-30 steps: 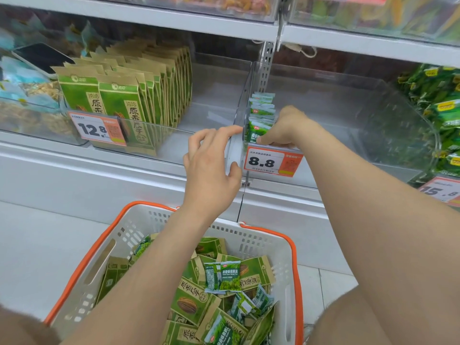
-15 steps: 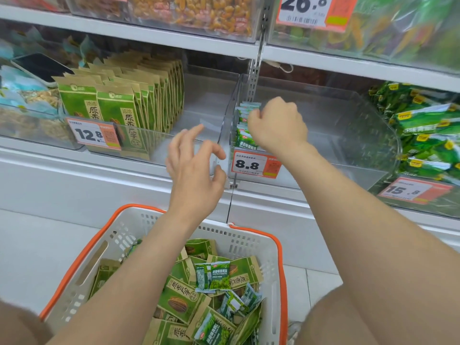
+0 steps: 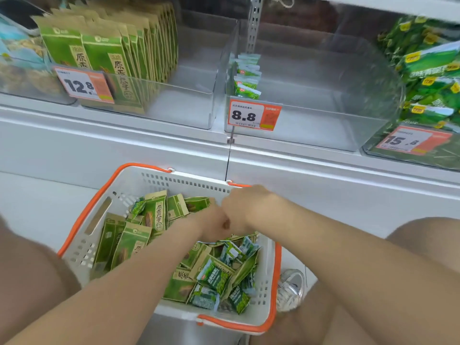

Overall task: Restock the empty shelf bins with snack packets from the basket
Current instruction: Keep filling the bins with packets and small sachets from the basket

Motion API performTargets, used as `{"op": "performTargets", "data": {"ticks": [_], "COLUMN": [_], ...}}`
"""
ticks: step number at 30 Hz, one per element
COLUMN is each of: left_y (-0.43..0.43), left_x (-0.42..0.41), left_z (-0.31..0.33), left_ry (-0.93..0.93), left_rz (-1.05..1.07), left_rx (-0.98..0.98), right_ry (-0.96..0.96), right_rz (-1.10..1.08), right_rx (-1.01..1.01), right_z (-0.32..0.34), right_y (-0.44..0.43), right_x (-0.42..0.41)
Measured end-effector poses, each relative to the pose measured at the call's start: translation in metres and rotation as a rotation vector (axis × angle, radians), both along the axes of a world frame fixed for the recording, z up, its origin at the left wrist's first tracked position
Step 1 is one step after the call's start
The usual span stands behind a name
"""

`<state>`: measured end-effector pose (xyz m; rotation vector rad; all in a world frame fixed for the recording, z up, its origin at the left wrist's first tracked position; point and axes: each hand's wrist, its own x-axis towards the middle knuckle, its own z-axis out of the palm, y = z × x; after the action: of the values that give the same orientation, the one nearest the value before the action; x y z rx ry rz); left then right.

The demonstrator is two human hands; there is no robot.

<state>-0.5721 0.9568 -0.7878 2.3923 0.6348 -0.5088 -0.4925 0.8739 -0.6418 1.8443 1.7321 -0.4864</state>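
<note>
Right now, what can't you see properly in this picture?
Head view only:
Fingers of left hand and right hand: hidden beneath the hands' backs in the basket; any grip unknowable.
Small print on 8.8 price tag: too small.
Green bags behind 15.8 tag: blurred, cut by right edge.

My two bare forearms reach forward and down and converge, so that my left hand [image 3: 211, 224] and right hand [image 3: 242, 207] meet side by side, touching. Both wrists bend downward, backs of the hands toward me. The fingers are tucked under and blurred; I cannot tell their grip.
</note>
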Motion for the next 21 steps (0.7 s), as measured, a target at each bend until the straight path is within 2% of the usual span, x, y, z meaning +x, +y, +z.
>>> {"op": "performTargets", "data": {"ticks": [3,5,7,15,21], "left_y": [-0.019,-0.025,-0.030,-0.043,-0.020], "left_x": [-0.009,-0.014,-0.022,-0.028,-0.032], "left_z": [-0.007,-0.014,-0.020,-0.030,-0.023], "left_ry": [0.253,0.412,0.482,0.384,0.208], "left_rz": [-0.131,-0.213,-0.265,-0.274,-0.052], "left_rx": [-0.039,-0.080,-0.109,0.025,-0.038], "right_ry": [0.039,0.070,0.088,0.080,0.087], "right_rz": [0.041,0.072,0.088,0.128,0.125], "right_rx": [-0.119,-0.107,-0.071,-0.009,-0.005], "right_z": [-0.020,-0.025,-0.025,-0.025,-0.021], "right_y": [-0.008,-0.009,-0.007,0.001,0.011], "right_x": [-0.006,-0.012,-0.016,-0.015,-0.009]}}
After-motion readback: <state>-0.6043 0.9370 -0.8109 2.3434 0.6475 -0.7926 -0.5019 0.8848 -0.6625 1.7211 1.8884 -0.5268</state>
